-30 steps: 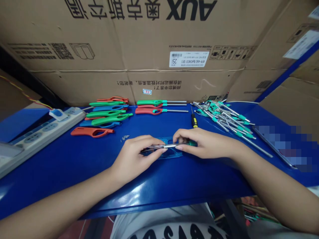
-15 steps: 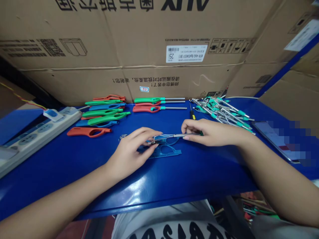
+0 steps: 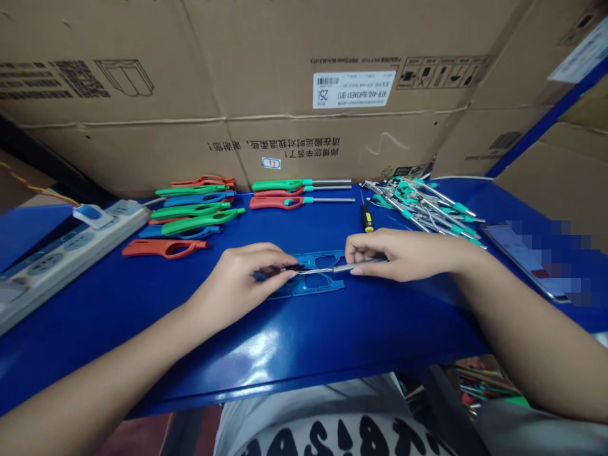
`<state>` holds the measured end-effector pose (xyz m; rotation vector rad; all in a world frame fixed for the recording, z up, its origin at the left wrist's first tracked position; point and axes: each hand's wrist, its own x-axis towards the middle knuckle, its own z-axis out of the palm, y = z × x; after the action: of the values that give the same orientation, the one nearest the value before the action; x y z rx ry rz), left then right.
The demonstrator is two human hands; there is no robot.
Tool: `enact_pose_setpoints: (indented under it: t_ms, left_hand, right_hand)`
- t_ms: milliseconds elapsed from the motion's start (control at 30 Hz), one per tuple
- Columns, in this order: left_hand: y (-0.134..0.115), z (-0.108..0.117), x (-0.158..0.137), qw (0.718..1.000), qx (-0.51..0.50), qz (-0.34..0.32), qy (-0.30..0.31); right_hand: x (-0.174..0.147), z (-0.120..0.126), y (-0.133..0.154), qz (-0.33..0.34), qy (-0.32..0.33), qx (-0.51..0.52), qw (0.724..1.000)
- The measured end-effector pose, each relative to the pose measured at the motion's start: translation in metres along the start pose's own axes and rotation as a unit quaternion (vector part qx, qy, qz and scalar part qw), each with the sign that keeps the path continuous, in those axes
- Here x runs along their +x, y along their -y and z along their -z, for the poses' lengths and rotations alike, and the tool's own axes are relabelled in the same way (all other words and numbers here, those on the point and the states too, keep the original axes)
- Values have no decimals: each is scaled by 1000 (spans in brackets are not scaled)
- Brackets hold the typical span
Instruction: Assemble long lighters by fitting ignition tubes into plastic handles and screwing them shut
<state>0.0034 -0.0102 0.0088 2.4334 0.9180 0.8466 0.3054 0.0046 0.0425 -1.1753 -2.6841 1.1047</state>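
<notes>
My right hand [image 3: 394, 253] is closed around a metal lighter tube [image 3: 350, 266], which points left. Thin white wires [image 3: 317, 271] run out of its left end to my left hand [image 3: 247, 272]. There, thumb and fingertips pinch a small black part [image 3: 297, 267] at the wires' end; most of it is hidden. Under and beside the wires, two blue lighter handle halves lie on the table, a far half [image 3: 308, 256] and a near half [image 3: 304, 291]. My left fingers cover their left ends.
Red, green and blue lighter handles [image 3: 166, 248] lie at left, near a power strip [image 3: 61, 253]. Lighters with tubes [image 3: 275, 202] lie at centre back. A screwdriver [image 3: 366, 218], a pile of tube assemblies [image 3: 422, 206] and a phone [image 3: 522, 259] are at right. Cardboard [image 3: 266, 76] stands behind.
My left hand has shifted slightly left and lowered, and more of the wire now stretches between the tube and its fingertips. The tube's left end has moved a little right. The view has tilted slightly.
</notes>
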Motion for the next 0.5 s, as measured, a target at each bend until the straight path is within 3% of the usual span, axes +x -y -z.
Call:
enact_pose_setpoints:
  t_ms: [267,500]
  left_hand:
    - [0,-1,0,996,23,6,83]
    - [5,-2,0,994,46,-3,101]
  right_hand:
    - [3,-3,-2,12,13,-18,1000]
    - [8,-10,1,-26,35,-10,999]
